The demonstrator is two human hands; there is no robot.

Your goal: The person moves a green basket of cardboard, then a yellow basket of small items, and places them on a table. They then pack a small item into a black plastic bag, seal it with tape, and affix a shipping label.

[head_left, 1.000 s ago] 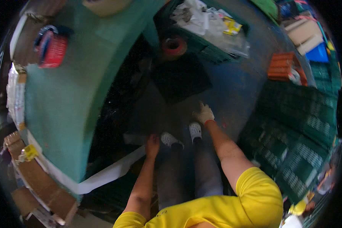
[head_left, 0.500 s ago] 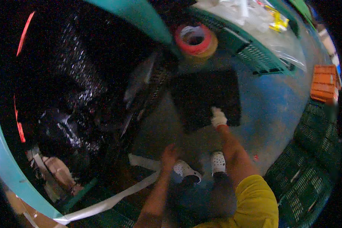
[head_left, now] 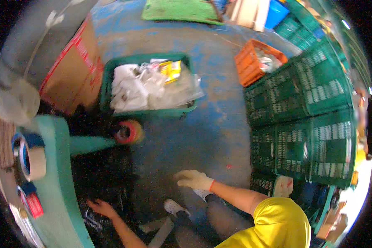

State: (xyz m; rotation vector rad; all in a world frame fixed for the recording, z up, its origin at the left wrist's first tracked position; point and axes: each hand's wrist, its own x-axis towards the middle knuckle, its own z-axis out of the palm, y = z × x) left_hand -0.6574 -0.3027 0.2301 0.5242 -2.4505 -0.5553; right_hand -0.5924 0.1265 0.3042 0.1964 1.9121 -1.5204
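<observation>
My bare left hand [head_left: 101, 208] is low at the left, its fingers apart, over shiny black plastic [head_left: 93, 221] in the shadow beside the green-topped table [head_left: 56, 165]. Whether it touches the plastic is hard to tell in the dark. My right hand [head_left: 195, 180], in a whitish glove with an orange cuff, hangs above the floor in front of my white clogs [head_left: 175, 207]. Its fingers stretch toward the left, with nothing visible in them. Rolls of red and tan tape [head_left: 128, 132] sit beyond my hands, by the table leg.
A green crate [head_left: 146, 111] holds white and clear plastic bags. Left of it stands a cardboard box [head_left: 76, 68]. Stacked green crates [head_left: 297, 120] line the right, with an orange crate [head_left: 248, 66] behind. Tape rolls [head_left: 33, 159] rest on the table.
My view has swung up and to the right. My right hand, earlier at a dark square on the floor, is now apart from it. My left hand is now farther left, by the black plastic.
</observation>
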